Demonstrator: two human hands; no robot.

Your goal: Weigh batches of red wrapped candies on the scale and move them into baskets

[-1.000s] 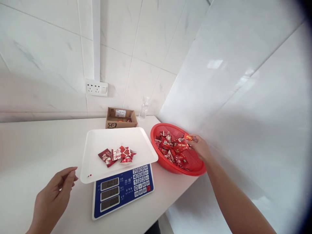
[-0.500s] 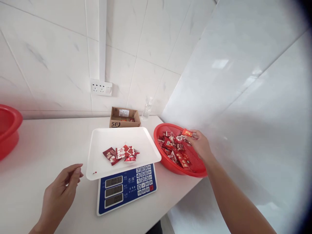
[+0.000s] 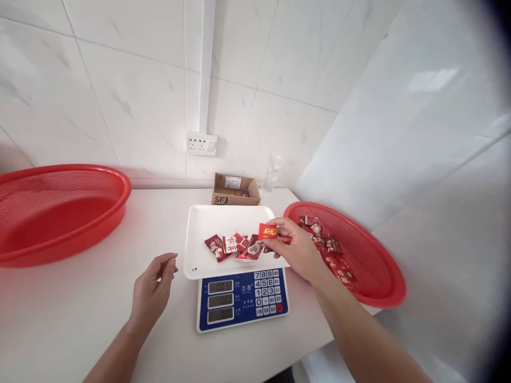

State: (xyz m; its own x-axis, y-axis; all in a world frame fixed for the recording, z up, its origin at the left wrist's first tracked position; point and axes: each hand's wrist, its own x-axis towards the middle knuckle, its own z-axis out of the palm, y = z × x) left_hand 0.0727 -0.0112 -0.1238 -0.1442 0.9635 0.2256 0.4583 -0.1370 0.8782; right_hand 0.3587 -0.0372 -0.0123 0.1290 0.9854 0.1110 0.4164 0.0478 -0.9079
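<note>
head view: your right hand point(image 3: 299, 254) is pinching a red packet point(image 3: 268, 231) over the tray's point(image 3: 211, 223) right edge.
left hand point(image 3: 154, 290): resting half-curled, holding nothing.
risk: if you are releasing here, it could be sliding off that edge.

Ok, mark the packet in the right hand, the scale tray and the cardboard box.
red packet point(image 3: 267, 231), head view, its printed face.
white scale tray point(image 3: 223, 218), head view, bare far part.
cardboard box point(image 3: 235, 200), head view, front wall.
</note>
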